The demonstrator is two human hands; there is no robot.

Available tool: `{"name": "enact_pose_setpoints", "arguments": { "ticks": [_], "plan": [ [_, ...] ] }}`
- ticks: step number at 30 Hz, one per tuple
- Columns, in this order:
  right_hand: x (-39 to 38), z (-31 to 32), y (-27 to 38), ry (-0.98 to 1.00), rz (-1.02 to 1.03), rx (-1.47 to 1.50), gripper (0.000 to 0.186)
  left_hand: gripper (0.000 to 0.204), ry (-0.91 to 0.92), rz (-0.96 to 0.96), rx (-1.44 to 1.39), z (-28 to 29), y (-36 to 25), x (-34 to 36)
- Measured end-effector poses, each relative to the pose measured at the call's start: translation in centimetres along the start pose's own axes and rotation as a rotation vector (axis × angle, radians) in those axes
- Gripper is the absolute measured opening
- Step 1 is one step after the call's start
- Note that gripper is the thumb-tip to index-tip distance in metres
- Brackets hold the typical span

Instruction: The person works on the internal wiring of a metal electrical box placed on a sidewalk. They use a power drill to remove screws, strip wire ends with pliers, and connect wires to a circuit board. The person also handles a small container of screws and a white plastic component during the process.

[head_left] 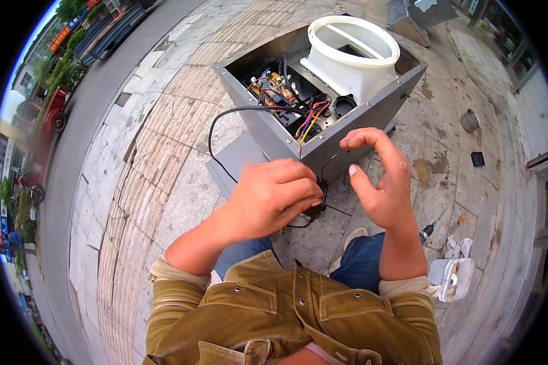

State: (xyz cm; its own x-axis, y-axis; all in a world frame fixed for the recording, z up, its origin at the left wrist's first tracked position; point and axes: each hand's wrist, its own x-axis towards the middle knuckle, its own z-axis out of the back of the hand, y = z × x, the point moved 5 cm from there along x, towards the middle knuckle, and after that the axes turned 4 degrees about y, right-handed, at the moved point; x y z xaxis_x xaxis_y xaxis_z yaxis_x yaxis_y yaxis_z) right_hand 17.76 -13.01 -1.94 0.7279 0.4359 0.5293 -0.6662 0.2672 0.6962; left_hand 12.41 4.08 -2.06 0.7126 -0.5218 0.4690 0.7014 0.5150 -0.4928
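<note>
In front of me stands a grey metal machine housing (347, 131) with its top open. Colored wires (310, 118) and a circuit board (273, 88) show inside, beside a white plastic funnel-like hopper (354, 70). A black cable (216, 125) loops out over the near left side. My left hand (274, 198) is closed in a pinch just in front of the housing; what its fingers hold is hidden. Close to those fingertips is a small dark part (315, 212), too unclear to name. My right hand (383, 182) is open, thumb and forefinger spread apart, nothing between them.
A grey flat panel (234, 161) lies left of the housing. On the paving to the right are a metal cup (469, 121), a small black piece (477, 159), a screwdriver-like tool (428, 232) and a white container (452, 278). A road with vehicles runs along the left.
</note>
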Motion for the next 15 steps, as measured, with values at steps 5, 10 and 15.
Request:
{"name": "enact_pose_setpoints", "arguments": {
  "ticks": [5, 10, 15],
  "plan": [
    [-1.0, -2.6, 4.0, 0.209, 0.155, 0.246, 0.036, 0.013, -0.015, -0.067, 0.025, 1.0, -0.8, -0.9],
    [-1.6, -4.0, 2.7, 0.351, -0.034, 0.435, 0.034, 0.017, -0.024, -0.099, 0.114, 2.8, -0.9, -1.4],
    [-1.5, -4.2, 2.0, 0.377, -0.135, 0.477, 0.024, 0.014, 0.013, -0.163, 0.242, 3.0, -1.1, -1.2]
  ]
}}
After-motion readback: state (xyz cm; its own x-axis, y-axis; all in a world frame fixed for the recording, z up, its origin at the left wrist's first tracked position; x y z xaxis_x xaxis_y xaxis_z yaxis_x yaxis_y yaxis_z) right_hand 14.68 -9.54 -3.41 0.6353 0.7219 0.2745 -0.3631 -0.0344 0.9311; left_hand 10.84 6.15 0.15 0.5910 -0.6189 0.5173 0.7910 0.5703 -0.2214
